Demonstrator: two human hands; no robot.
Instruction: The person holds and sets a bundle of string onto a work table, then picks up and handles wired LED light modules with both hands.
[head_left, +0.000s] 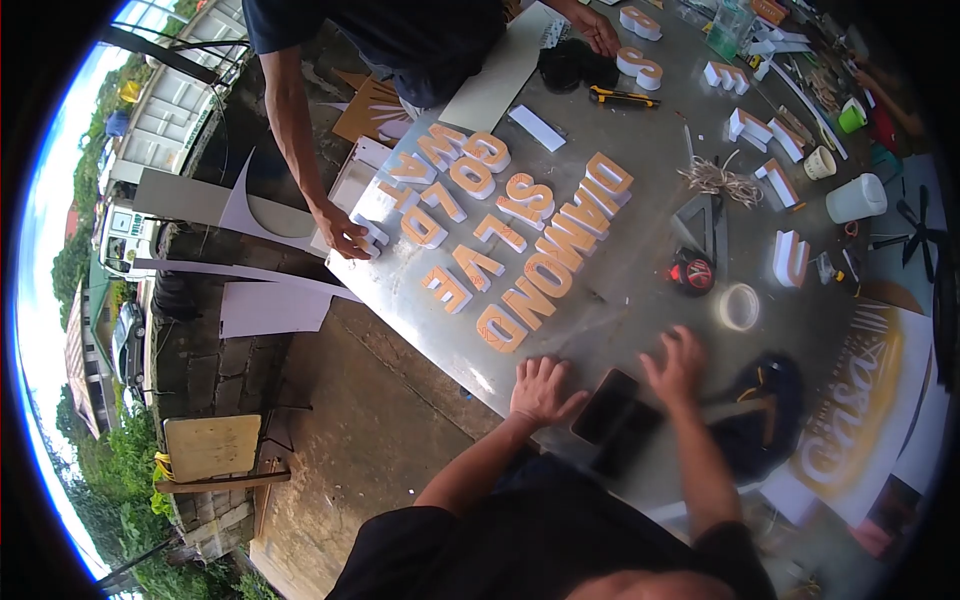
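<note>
My left hand (pixel 543 391) rests palm down on the metal table (pixel 620 300), fingers spread, holding nothing. To its right a black smartphone (pixel 605 406) lies between my two hands. My right hand (pixel 679 366) is just beyond the phone, fingers apart and a little bent, with nothing in it. Past my left hand stand rows of letters with orange-patterned faces and white sides; the nearest row, DIAMOND (pixel 555 258), ends close to my fingertips. A clear tape roll (pixel 722 306) and a red-and-black tape measure (pixel 690 272) lie beyond my right hand.
Across the table a person's hand (pixel 343 236) touches a small letter at the edge; their other hand (pixel 597 32) is near a black bundle (pixel 575 67). A yellow utility knife (pixel 625 97), rope (pixel 722 178), white container (pixel 857 199), dark cap (pixel 750 435) and printed sheet (pixel 880 400) lie around.
</note>
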